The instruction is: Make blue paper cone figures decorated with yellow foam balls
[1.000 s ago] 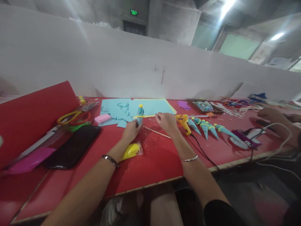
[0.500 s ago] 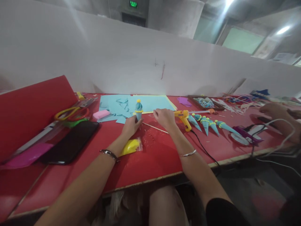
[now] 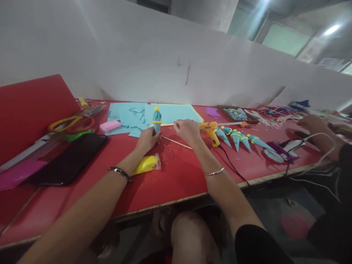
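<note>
My left hand (image 3: 147, 140) is closed round the lower part of a small blue ice cream cone (image 3: 157, 117), which stands upright with a swirled top, a yellow ball at its tip and a yellow trim round its rim. My right hand (image 3: 189, 132) hangs to the right of the cone with curled fingers; whatever may be between them is hidden. A yellow glue gun (image 3: 211, 133) lies just right of this hand. Between the two hands a thin pale stick (image 3: 176, 142) rests on the red table (image 3: 176, 183). Near my left wrist lies a yellow clay packet (image 3: 145, 164).
Several finished cones (image 3: 235, 139) lie right of the glue gun, whose cord crosses the front edge. Blue paper sheets (image 3: 172, 113) are at the back. On the left are a black phone (image 3: 68, 159) and scissors (image 3: 66, 124). Another person's hand (image 3: 312, 124) is far right.
The whole view has shifted, so the table and its things sit higher and farther left. My left hand still grips the cone, and my right hand keeps its curled pose.
</note>
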A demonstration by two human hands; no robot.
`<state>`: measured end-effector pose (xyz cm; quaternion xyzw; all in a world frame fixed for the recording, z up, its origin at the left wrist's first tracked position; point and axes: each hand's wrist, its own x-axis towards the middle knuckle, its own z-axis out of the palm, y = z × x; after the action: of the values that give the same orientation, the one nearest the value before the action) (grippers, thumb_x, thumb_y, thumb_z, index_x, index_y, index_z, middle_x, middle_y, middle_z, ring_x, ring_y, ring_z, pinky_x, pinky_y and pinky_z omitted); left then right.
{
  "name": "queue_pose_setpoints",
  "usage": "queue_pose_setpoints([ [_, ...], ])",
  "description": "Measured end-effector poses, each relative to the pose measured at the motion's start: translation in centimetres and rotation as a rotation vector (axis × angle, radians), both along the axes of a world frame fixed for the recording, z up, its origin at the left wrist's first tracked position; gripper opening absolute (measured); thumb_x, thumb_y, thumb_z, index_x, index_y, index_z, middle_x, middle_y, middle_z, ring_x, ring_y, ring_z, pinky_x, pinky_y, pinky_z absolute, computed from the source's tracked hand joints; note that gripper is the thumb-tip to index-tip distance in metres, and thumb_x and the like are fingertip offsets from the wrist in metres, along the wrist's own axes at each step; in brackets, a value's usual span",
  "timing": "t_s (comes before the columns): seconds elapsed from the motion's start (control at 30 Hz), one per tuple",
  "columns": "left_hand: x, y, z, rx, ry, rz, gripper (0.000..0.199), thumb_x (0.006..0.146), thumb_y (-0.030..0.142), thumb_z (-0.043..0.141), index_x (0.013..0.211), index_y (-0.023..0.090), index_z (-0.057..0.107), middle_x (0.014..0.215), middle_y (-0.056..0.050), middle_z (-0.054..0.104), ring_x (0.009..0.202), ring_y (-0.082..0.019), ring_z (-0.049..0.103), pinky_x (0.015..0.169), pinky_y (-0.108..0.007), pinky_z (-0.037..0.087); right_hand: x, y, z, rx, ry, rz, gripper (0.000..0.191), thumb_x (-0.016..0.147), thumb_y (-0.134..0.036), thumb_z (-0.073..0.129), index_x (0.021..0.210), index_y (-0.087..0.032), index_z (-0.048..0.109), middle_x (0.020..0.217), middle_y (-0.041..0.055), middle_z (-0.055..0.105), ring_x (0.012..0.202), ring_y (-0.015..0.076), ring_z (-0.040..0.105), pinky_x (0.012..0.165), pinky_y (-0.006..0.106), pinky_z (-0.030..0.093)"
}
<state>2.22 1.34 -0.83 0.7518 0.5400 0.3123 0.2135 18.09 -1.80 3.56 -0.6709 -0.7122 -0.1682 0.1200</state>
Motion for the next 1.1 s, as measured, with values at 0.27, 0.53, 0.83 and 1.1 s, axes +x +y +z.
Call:
queue_pose_setpoints([
  [0.27,0.0,-0.2,0.1,-0.008,-0.019,-0.003,0.024,0.079,0.037,0.044,0.066,0.018,0.052,0.053,-0.001,0.062,0.055,-0.016,0.058,0.057,-0.024,0.039,-0.3,-0.2,0.0,-0.011,0.003,0.002,0.042,0.089,-0.035,0.027,0.089,-0.018,0.065,0.080,0.0103,0.067,0.077,0.0197,0.061,0.065,0.025,0.035],
  [0.53,-0.1,-0.1,-0.1,-0.024,-0.097,0.004,0.019,0.080,0.036,0.043,0.080,0.017,0.048,0.060,-0.001,0.064,0.053,-0.015,0.060,0.055,-0.024,0.042,-0.7,-0.3,0.1,-0.048,-0.008,0.037,0.040,0.089,-0.032,0.027,0.089,-0.018,0.064,0.082,0.0109,0.066,0.078,0.0203,0.061,0.068,0.026,0.038],
  [0.83,-0.5,-0.1,-0.2,-0.006,-0.146,0.034,0.023,0.083,0.037,0.036,0.093,0.017,0.042,0.069,-0.002,0.066,0.053,-0.014,0.060,0.053,-0.023,0.044,-1.0,-0.2,-0.1,-0.074,-0.025,0.076,0.040,0.089,-0.031,0.027,0.087,-0.018,0.065,0.081,0.0112,0.067,0.076,0.0205,0.062,0.065,0.027,0.038],
  [1.1,-2.6,-2.8,2.8,0.050,-0.004,-0.015,0.021,0.077,0.039,0.045,0.073,0.019,0.049,0.063,-0.002,0.063,0.057,-0.017,0.058,0.056,-0.026,0.040,-0.8,-0.1,-0.6,-0.101,-0.022,0.086,0.038,0.088,-0.033,0.029,0.084,-0.019,0.065,0.078,0.0097,0.067,0.074,0.0208,0.062,0.061,0.025,0.038],
])
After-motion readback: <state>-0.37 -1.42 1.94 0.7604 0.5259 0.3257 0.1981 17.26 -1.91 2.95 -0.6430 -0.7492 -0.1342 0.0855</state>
